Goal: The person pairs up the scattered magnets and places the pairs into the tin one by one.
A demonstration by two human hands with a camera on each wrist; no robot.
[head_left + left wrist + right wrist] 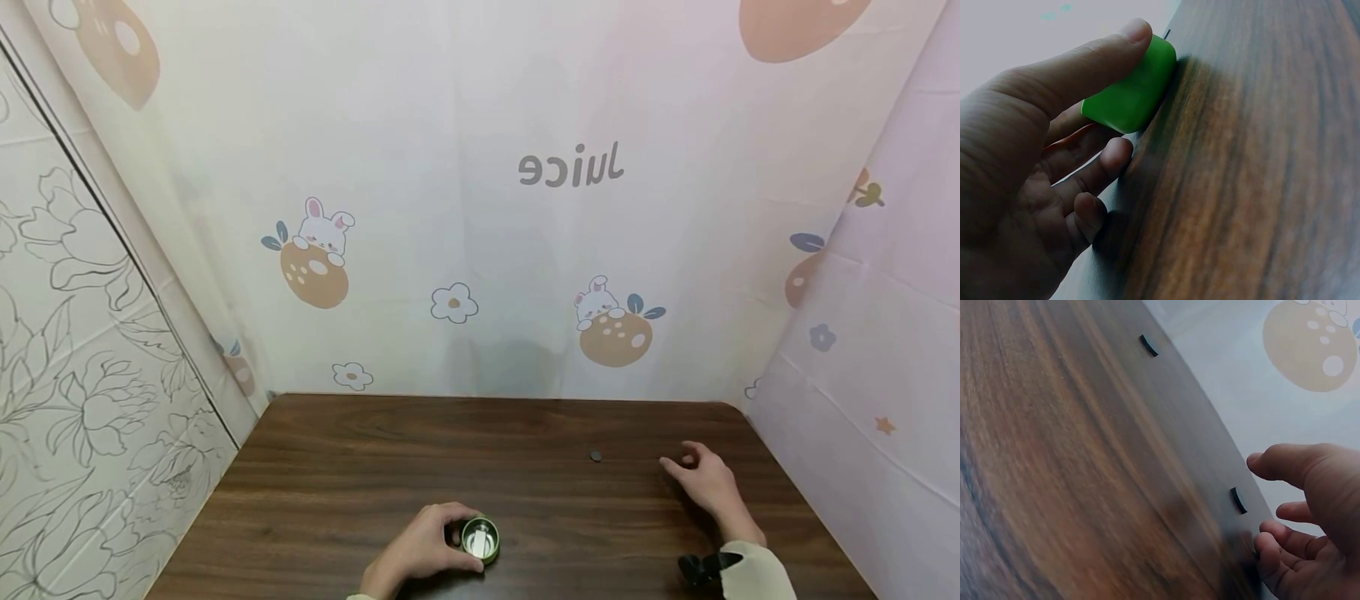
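My left hand (431, 542) grips a small round green tin (492, 552) near the front of the table, thumb on the near side and fingers round the far side. Its open top shows a shiny metal inside. In the left wrist view the tin's smooth green wall (1141, 87) sits low over the wood. My right hand (708, 483) is over the right side of the table, fingers loosely bent with a gap between thumb and fingers. A small dark disc (596, 456) lies to its left. The right wrist view shows two thin dark pieces, one farther off (1149, 345), another dark piece (1239, 500) close to the fingertips.
The brown wood-grain table (337, 467) ends at the back against a pale printed curtain (450, 208). More patterned cloth (885, 333) hangs on the right, and a flower-drawn panel (90, 375) stands on the left. A black device (705, 569) is strapped at the right wrist.
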